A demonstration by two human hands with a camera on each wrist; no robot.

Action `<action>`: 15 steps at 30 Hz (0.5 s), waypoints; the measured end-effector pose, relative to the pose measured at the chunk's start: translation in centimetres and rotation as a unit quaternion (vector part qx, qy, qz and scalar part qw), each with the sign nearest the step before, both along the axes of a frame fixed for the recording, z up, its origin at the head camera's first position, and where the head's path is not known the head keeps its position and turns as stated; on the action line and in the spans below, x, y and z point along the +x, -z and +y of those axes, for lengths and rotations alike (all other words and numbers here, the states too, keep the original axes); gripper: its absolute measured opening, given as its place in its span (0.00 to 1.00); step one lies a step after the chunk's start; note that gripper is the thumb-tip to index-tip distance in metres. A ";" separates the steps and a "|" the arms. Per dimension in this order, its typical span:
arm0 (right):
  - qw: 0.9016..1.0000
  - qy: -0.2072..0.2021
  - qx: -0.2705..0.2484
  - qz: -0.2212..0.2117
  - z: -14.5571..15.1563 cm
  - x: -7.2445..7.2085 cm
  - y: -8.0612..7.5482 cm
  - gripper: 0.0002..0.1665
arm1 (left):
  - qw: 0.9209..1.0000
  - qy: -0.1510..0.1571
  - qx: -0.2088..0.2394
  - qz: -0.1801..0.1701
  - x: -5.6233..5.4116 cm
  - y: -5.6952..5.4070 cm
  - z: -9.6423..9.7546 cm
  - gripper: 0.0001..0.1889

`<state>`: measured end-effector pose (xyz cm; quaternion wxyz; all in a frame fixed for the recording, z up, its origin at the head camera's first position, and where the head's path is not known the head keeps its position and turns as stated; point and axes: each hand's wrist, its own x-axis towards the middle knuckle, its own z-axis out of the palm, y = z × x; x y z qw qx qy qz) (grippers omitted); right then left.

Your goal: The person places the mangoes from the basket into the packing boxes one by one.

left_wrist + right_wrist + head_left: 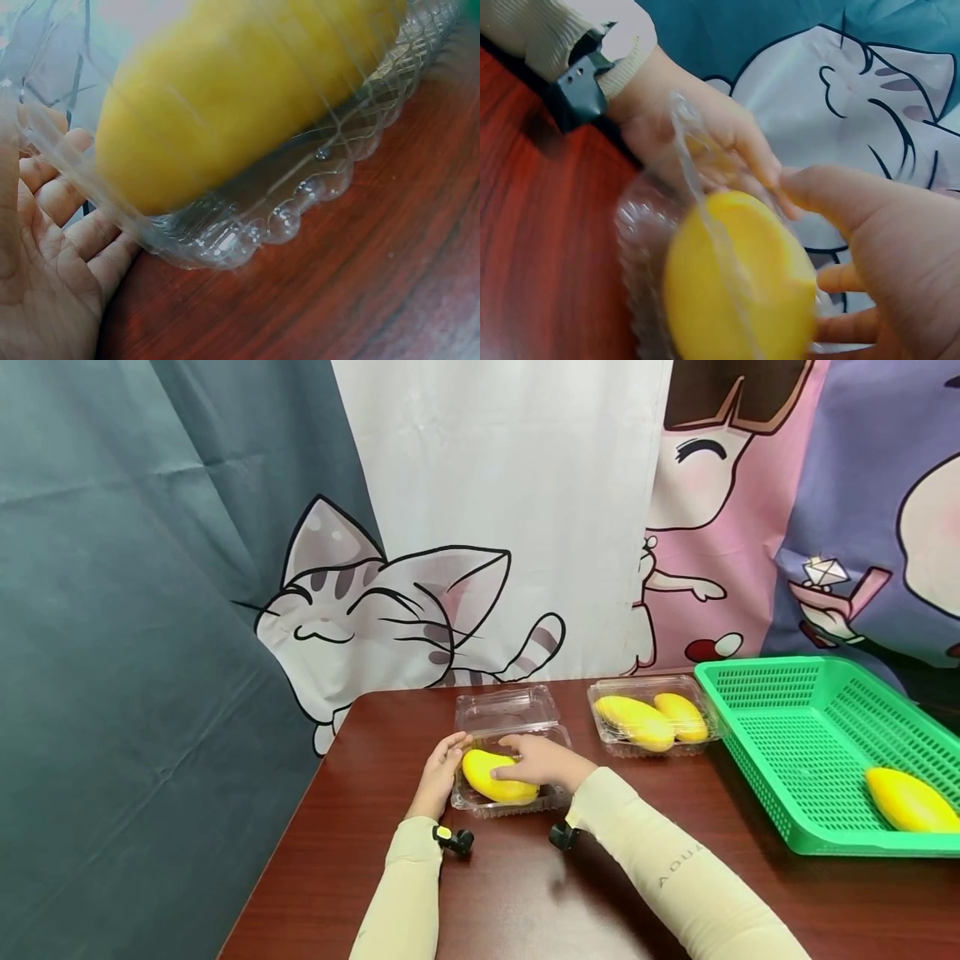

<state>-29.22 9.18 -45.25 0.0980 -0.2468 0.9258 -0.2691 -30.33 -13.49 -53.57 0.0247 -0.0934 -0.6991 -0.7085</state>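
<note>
A yellow mango [497, 779] lies in a clear plastic clamshell box [506, 811], whose lid stands open at the back. In the left wrist view the mango [225, 97] shows through the box's ridged wall. My right hand [550, 762] reaches over from the right, its thumb and fingers on the mango. In the right wrist view, fingertips of that hand meet the mango's side [735, 277]. At the box's left wall rests my left hand [441, 768], fingers loosely bent along the outside, as the left wrist view shows.
Behind and right of the open box is a second clear box [621, 748] with two mangoes. A green basket [757, 777] at the right holds another mango [911, 800]. The dark red table [495, 893] ends at a cartoon-printed curtain [502, 468].
</note>
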 end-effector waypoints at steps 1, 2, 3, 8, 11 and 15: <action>1.000 0.006 -0.007 0.007 0.4 0.0 -0.3 0.44 | 1.000 -0.001 -0.003 0.000 0.0 0.0 0.0 0.20; 1.000 0.014 -0.015 0.012 0.9 0.0 -0.7 0.41 | 1.000 -0.002 -0.005 0.001 -0.1 0.0 0.0 0.20; 0.999 0.022 -0.024 0.017 1.4 0.0 -1.1 0.38 | 1.000 -0.003 -0.006 0.001 -0.1 0.0 0.0 0.20; 0.997 0.049 -0.045 0.049 4.2 0.0 -3.3 0.31 | 1.000 -0.002 -0.002 0.001 0.0 -0.2 0.0 0.20; 0.995 0.061 -0.049 0.067 5.9 0.0 -4.4 0.29 | 1.000 0.000 0.003 0.004 0.0 -0.2 0.0 0.20; 0.994 0.071 -0.048 0.072 8.0 0.0 -5.5 0.28 | 1.000 0.003 0.007 0.003 0.0 0.1 0.0 0.20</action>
